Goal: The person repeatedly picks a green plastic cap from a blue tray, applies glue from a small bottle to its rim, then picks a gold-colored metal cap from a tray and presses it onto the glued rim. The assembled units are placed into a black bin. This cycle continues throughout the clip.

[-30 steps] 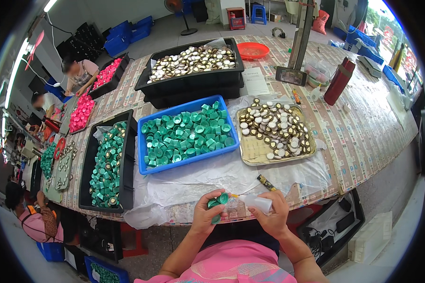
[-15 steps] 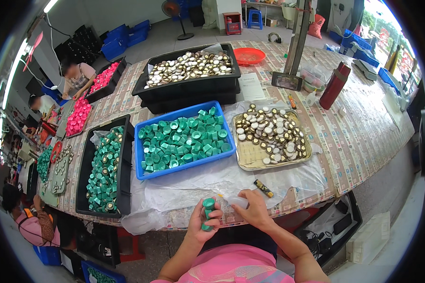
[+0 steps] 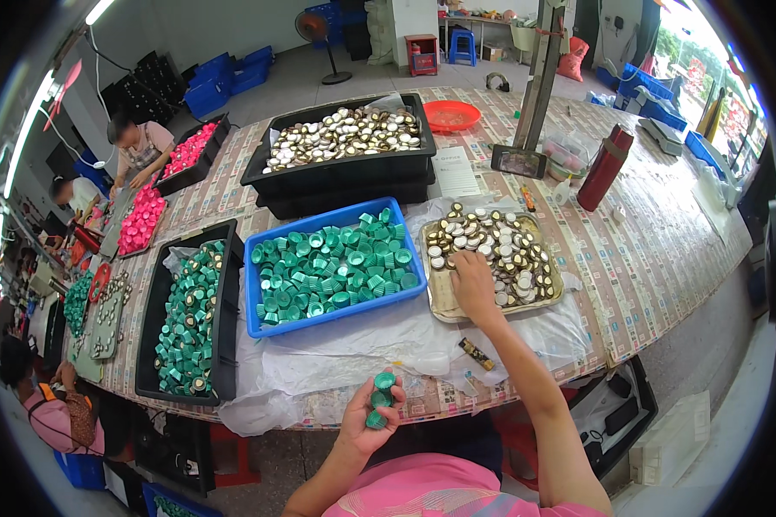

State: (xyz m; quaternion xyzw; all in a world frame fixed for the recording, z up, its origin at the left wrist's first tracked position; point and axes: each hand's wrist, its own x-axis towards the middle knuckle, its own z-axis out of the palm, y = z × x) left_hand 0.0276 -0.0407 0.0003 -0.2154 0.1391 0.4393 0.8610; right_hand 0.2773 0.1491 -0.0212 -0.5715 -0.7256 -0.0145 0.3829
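Note:
Several green pleated foil cups point(image 3: 382, 400) sit in a row in my left hand point(image 3: 362, 428), whose fingers are wrapped round them over the near table edge. My right hand point(image 3: 474, 287) reaches forward to the metal tray point(image 3: 446, 308), its fingers drawn together at the near left of the pile of round white, gold and brown pieces point(image 3: 513, 258). What lies under those fingertips is hidden. On the white sheet between my hands rests a translucent white bottle point(image 3: 426, 364) with a yellow tip. To its right lies a black-and-gold tube point(image 3: 476, 354).
A blue tray point(image 3: 336, 311) of green cups stands left of the metal tray. Black trays hold filled green cups point(image 3: 190, 319) and more round pieces point(image 3: 345, 138). A red flask point(image 3: 606, 168) and a phone point(image 3: 519, 161) by a metal post stand at right. Co-workers sit at left.
My right hand has let go of the white bottle and moved forward to the metal tray. My left hand stays near its place, with the green cups turned more upward.

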